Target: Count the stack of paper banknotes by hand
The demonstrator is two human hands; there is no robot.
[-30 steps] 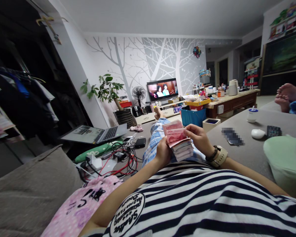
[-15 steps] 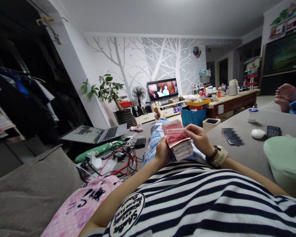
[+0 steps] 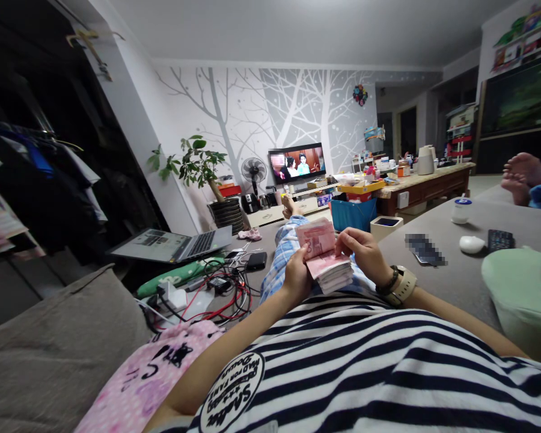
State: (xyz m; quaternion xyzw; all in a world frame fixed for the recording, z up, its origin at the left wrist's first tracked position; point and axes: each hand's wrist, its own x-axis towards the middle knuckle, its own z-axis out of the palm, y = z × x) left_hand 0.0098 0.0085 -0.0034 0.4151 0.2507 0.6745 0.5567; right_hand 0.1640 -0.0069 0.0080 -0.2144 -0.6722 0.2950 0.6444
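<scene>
A thick stack of red and pink banknotes (image 3: 328, 264) is in front of my belly, above my lap. My left hand (image 3: 296, 272) grips the stack at its left side. Some notes stand bent up at the top of the stack, and the rest lie flatter, their pale edges facing me. At the right side of the upper notes, my right hand (image 3: 365, 254) has its fingers curled, with the fingertips against a note. A dark bracelet and a pale watch (image 3: 403, 285) are on my right wrist.
Left of my legs lie an open laptop (image 3: 175, 243), tangled cables (image 3: 225, 294) and a pink cloth (image 3: 162, 367). On the right are a phone (image 3: 424, 249), a white mouse (image 3: 471, 244), a small jar (image 3: 461, 210) and a green container (image 3: 514, 276). Another person's feet (image 3: 523, 174) show at far right.
The note pinched by my right fingers has gone down onto the stack, so a pink note now lies flat on top. My left hand stays in place.
</scene>
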